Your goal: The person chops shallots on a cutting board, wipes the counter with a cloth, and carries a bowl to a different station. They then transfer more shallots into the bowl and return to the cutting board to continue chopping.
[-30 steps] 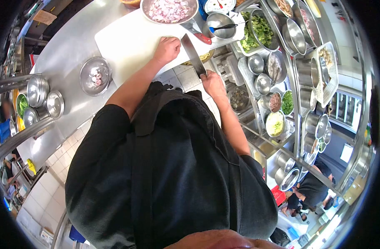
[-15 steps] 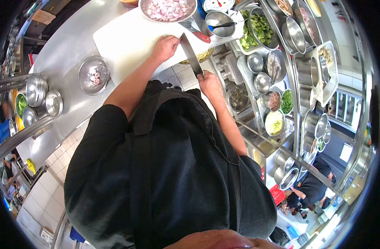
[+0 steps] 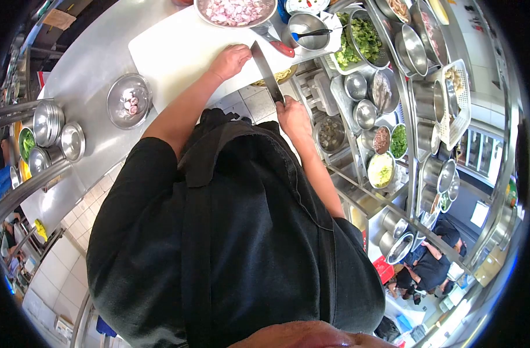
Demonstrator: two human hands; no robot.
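My right hand point(image 3: 294, 114) grips the handle of a broad-bladed kitchen knife point(image 3: 267, 71). The blade slants across the near edge of a white cutting board point(image 3: 166, 55), its tip close to my left fingers. My left hand point(image 3: 231, 60) is on the board with its fingers curled together; whatever they hold, if anything, is hidden. Beyond the hands stands a metal bowl point(image 3: 202, 18) of chopped pinkish shallots point(image 3: 236, 10). Another knife with a red handle point(image 3: 283, 49) lies beside that bowl. Left of the board, a metal bowl point(image 3: 114, 93) contains a few peeled shallot-like pieces point(image 3: 131, 105).
To the right, a metal bowl point(image 3: 318, 42) holds a brush-like utensil with a blue tip. Beyond it, chopped greens point(image 3: 360, 40) and several ingredient bowls point(image 3: 382, 171) fill the shelves. Stacked metal bowls point(image 3: 46, 123) stand at left. A person in black point(image 3: 433, 267) is at lower right.
The view has shifted slightly. My hands and the knife keep nearly the same positions over the board. The person at lower right has moved an arm.
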